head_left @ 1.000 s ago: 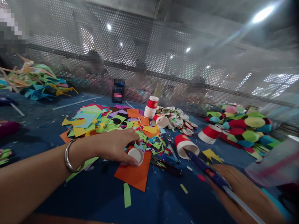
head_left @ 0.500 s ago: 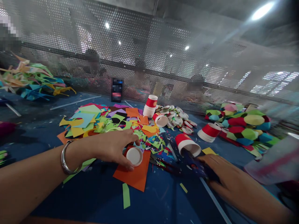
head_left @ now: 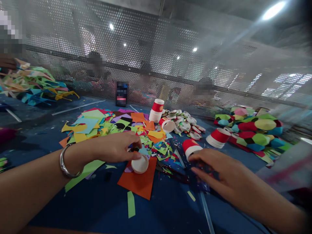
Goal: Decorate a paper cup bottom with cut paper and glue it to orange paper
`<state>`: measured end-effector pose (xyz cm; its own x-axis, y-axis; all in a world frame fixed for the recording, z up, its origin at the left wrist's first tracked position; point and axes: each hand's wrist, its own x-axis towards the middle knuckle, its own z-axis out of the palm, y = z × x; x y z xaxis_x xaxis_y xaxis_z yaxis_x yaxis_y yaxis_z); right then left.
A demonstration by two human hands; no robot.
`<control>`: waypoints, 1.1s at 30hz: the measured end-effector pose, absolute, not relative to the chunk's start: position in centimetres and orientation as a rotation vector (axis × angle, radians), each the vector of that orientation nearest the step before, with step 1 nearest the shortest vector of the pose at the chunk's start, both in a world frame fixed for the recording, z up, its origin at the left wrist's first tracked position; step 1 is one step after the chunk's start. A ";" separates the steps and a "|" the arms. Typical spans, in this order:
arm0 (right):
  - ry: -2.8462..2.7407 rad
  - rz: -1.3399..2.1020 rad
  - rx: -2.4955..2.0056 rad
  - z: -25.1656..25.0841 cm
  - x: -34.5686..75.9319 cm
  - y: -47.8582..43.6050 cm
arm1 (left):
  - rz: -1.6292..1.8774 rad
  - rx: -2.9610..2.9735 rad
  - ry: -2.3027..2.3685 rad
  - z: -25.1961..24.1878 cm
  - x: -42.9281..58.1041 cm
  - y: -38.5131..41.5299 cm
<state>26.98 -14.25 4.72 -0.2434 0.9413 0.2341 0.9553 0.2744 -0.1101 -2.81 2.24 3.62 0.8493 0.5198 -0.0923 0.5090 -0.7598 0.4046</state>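
Note:
A round white cup base [head_left: 139,164] lies on an orange paper square [head_left: 138,182]. My left hand [head_left: 122,147], with a silver bracelet at the wrist, touches the base's upper left edge with its thumb; its fingers are apart and curve above it. My right hand [head_left: 214,167] is beside a tipped red and white cup [head_left: 191,148], thumb and fingers apart. Beneath the right hand is a dark blue, blurred object [head_left: 203,185]; whether the hand touches it is hidden. Dark-handled scissors [head_left: 172,172] lie between the hands.
Coloured paper scraps [head_left: 97,122] spread behind my left hand. Stacked cups [head_left: 156,110], a pile of cut cup bases [head_left: 185,123] and another cup [head_left: 218,137] stand farther back. Coloured paper balls [head_left: 255,130] are at right. Another person's hand [head_left: 8,63] shows at far left.
My right hand has moved left and opened over the dark blue object, which it held before. The left fingers have shifted slightly up off the base's side. Another person's hand has appeared at far left.

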 end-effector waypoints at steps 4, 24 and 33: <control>-2.447 -0.051 -1.695 4.7 22.9 -11.8 | 0.016 2.623 0.784 3.4 -2.9 3.3; -2.389 0.084 -1.528 2.0 20.8 -8.2 | -0.045 2.543 0.794 2.6 -2.0 4.3; -2.098 0.283 -1.532 2.0 21.0 -8.3 | 0.160 2.253 0.630 3.1 -2.9 4.7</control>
<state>20.97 -8.27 2.00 -0.2233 0.9317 0.2865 0.8227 0.3378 -0.4572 -2.95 4.69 3.08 0.8693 0.4875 -0.0810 0.3902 -0.5765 0.7179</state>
